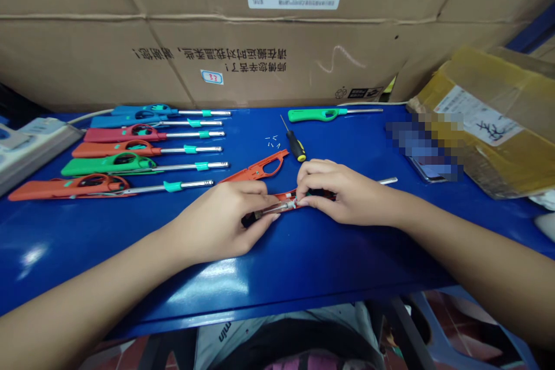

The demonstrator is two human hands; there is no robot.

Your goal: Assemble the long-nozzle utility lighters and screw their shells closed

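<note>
My left hand point(225, 221) is closed around a small metal tool, its tip pointing at the middle of an opened orange lighter body point(289, 195) that lies on the blue table point(303, 266). My right hand point(336, 191) pinches that lighter body from above; its metal nozzle point(387, 181) sticks out to the right. A loose orange shell half point(260, 167) rests just behind my hands. A black-and-yellow screwdriver point(295, 143) and a few tiny screws point(272, 141) lie beyond it.
Several long-nozzle lighters in blue, red, orange and green point(130, 150) are lined up at the left. One green lighter point(325, 114) lies at the back. Cardboard boxes point(260, 40) wall the rear. A taped yellow parcel point(489, 121) sits right, a power strip point(30, 144) far left.
</note>
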